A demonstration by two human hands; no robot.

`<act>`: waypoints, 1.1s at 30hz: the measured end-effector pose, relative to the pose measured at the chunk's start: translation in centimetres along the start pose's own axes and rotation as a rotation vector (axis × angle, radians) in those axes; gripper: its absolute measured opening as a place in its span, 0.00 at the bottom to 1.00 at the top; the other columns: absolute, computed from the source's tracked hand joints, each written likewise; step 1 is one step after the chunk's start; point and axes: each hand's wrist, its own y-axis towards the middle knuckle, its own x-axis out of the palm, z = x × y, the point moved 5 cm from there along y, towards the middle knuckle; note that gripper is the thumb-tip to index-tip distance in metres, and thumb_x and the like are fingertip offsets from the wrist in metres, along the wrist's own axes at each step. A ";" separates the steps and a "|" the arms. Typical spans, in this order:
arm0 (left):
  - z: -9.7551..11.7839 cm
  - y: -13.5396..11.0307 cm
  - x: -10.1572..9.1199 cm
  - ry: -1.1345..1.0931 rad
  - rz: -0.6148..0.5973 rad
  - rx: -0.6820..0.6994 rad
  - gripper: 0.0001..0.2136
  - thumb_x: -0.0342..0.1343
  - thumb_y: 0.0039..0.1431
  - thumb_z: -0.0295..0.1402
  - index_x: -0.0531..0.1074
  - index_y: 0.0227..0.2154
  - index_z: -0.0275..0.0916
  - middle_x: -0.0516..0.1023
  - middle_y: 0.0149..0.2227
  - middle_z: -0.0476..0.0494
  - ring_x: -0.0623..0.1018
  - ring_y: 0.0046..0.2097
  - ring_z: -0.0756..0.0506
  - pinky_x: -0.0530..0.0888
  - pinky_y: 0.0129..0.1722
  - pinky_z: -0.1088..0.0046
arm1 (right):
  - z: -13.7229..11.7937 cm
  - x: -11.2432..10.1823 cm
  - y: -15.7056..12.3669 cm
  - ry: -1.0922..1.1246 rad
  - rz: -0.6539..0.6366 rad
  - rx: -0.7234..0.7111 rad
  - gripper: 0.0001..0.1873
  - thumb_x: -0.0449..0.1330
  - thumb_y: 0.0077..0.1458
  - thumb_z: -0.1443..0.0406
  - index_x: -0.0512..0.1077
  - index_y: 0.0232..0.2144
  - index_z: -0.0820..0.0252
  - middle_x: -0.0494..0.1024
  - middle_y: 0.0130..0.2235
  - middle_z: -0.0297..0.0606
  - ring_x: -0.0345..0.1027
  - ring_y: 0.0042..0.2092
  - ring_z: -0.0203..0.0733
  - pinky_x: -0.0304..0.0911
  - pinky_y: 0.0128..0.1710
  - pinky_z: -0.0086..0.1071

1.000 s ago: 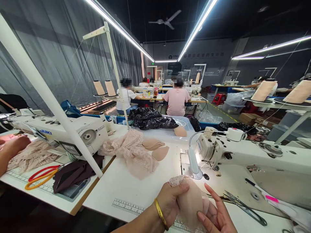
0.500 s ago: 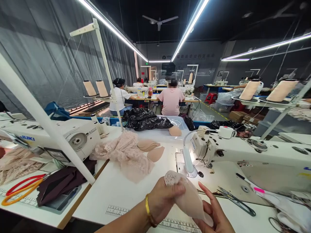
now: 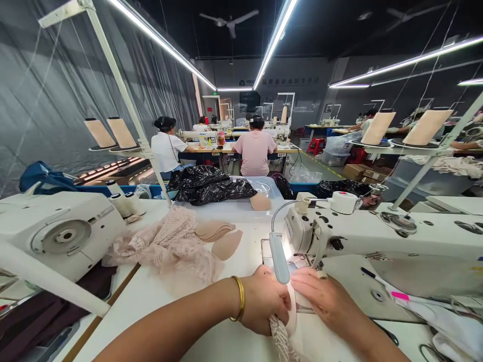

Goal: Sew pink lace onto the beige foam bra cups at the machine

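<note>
My left hand (image 3: 264,301), a gold bangle at its wrist, is closed on a beige bra cup (image 3: 292,314) with lace trim (image 3: 281,339) hanging below the fingers. Beside it my right hand (image 3: 320,296) lies with fingers stretched out flat over the cup's far edge. Both hands are at the needle end of the white sewing machine (image 3: 307,229). A small grey lamp (image 3: 279,259) stands in front of the needle area and partly hides the fingertips and fabric there.
Beige lace fabric (image 3: 169,246) and stacked cup pieces (image 3: 215,231) lie to the left. Scissors (image 3: 387,332), mostly covered by my right arm, and a pen (image 3: 372,276) are at right. Black plastic bags (image 3: 211,186) sit behind. Another machine (image 3: 68,231) stands left; people work farther back.
Both hands have moved from in front of the machine up to its needle area, carrying the cup. The right hand now lies flat on it. My view has shifted slightly right.
</note>
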 end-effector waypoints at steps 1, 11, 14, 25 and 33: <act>0.0 0.0 -0.1 0.009 -0.018 -0.016 0.03 0.65 0.46 0.32 0.78 0.22 0.40 0.82 0.42 0.41 0.73 0.32 0.44 0.59 0.46 0.55 | 0.1 -0.1 -0.4 0.005 0.001 -0.006 0.22 0.49 0.66 0.77 0.77 0.50 0.52 0.84 0.48 0.37 0.75 0.49 0.45 0.70 0.41 0.34; 0.9 -0.5 -0.9 0.026 -0.019 -0.097 0.04 0.64 0.52 0.35 0.80 0.26 0.41 0.83 0.43 0.40 0.77 0.40 0.37 0.57 0.47 0.53 | 0.2 -0.4 -0.6 0.014 -0.158 0.063 0.29 0.50 0.65 0.76 0.74 0.59 0.46 0.80 0.59 0.34 0.78 0.52 0.49 0.74 0.49 0.43; 0.8 -0.3 -1.2 0.037 -0.025 -0.124 0.04 0.64 0.53 0.35 0.80 0.27 0.41 0.82 0.43 0.40 0.77 0.41 0.37 0.57 0.47 0.54 | 0.3 -0.5 -0.5 0.006 -0.140 0.081 0.28 0.49 0.63 0.76 0.76 0.55 0.47 0.81 0.58 0.33 0.79 0.50 0.50 0.76 0.49 0.44; 0.7 -0.3 -1.4 0.037 -0.018 -0.097 0.04 0.62 0.53 0.32 0.81 0.26 0.39 0.80 0.43 0.40 0.79 0.45 0.36 0.59 0.47 0.54 | 0.3 -0.8 -0.1 0.043 -0.099 0.166 0.30 0.49 0.59 0.76 0.79 0.53 0.42 0.83 0.55 0.32 0.80 0.48 0.48 0.77 0.48 0.40; 0.7 -0.4 -1.4 0.112 -0.148 -0.162 0.06 0.58 0.56 0.29 0.81 0.32 0.39 0.79 0.51 0.41 0.77 0.51 0.38 0.60 0.51 0.51 | 0.4 -0.2 -0.5 -0.098 -0.201 0.129 0.29 0.46 0.61 0.76 0.76 0.54 0.49 0.80 0.60 0.34 0.81 0.50 0.46 0.78 0.50 0.41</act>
